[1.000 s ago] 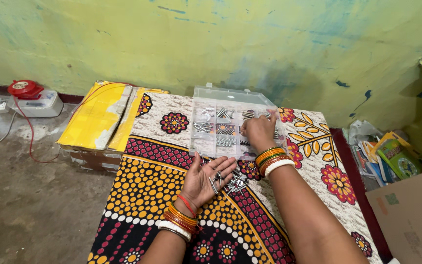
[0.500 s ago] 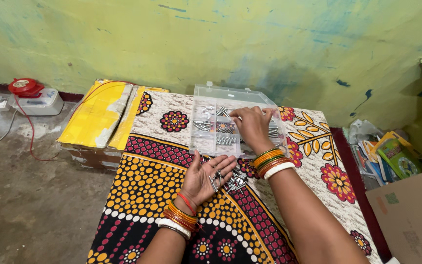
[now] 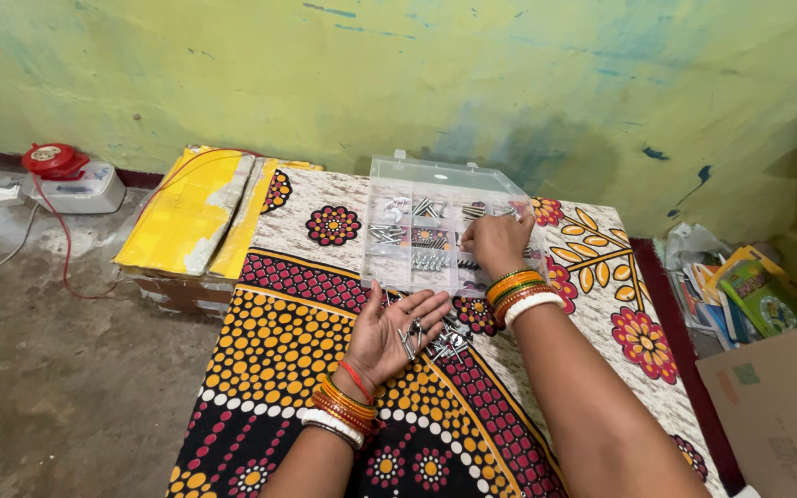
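My left hand (image 3: 397,334) lies palm up on the patterned cloth (image 3: 279,341), cupping several small metal screws (image 3: 410,338). More loose screws (image 3: 449,339) lie on the cloth beside its fingers. My right hand (image 3: 496,243) reaches into the clear plastic compartment box (image 3: 445,226), fingers curled down over a compartment in its right half; whether it pinches a screw is hidden. The box holds sorted screws in several compartments, and its lid stands open toward the wall. Both wrists wear orange, red and white bangles.
Yellow flattened cardboard (image 3: 194,210) lies left of the cloth. A red and white device with a cable (image 3: 65,175) sits on the floor by the wall. A pile of colourful books and bags (image 3: 735,286) and a brown cardboard box (image 3: 781,406) are at right.
My right hand has shifted left and slightly nearer within the box. My left hand stays palm up with the screws.
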